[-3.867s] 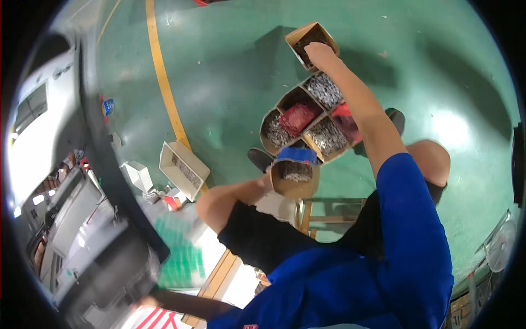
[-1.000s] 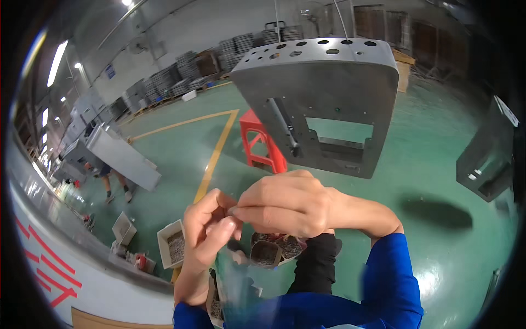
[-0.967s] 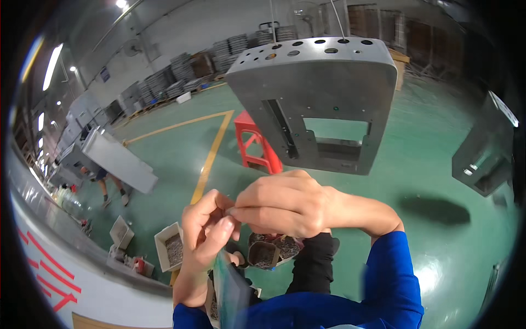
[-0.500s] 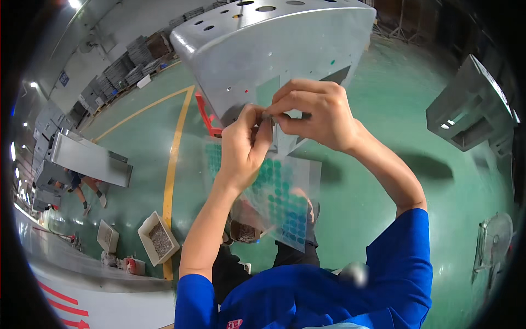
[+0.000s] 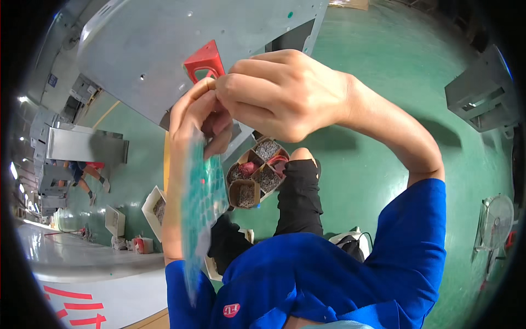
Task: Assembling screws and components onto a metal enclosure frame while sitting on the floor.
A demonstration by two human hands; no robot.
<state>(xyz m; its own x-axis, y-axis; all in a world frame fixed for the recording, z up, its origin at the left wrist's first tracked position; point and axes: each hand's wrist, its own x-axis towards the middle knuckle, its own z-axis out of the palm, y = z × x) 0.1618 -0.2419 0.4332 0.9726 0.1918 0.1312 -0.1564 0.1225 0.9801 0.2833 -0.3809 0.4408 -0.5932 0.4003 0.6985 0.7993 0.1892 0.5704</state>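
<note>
My left hand [image 5: 198,112] has its fingers closed, and a clear sheet of round green stickers [image 5: 205,186] hangs from it, slanting along the left forearm. Close against its fingertips, my right hand [image 5: 285,93] is closed in a pinch. Whatever sits between the right fingers is hidden. A red angled piece with a hole [image 5: 205,59] shows just beyond the fingertips; I cannot tell whether it is touched. Behind both hands stands a large grey metal housing [image 5: 148,46] with small holes and a dark cutout.
Open boxes of small metal parts [image 5: 257,170] stand by my knees. To the left are white bins [image 5: 156,211] and a light worktop [image 5: 98,263]. Another grey housing [image 5: 482,90] and a floor fan [image 5: 496,219] stand right. A person [image 5: 87,175] is at the far left.
Both hands have come nearer the camera, the right one shifting left. The sheet has swung from facing up to nearly edge-on beside the left forearm. The housing now appears farther left.
</note>
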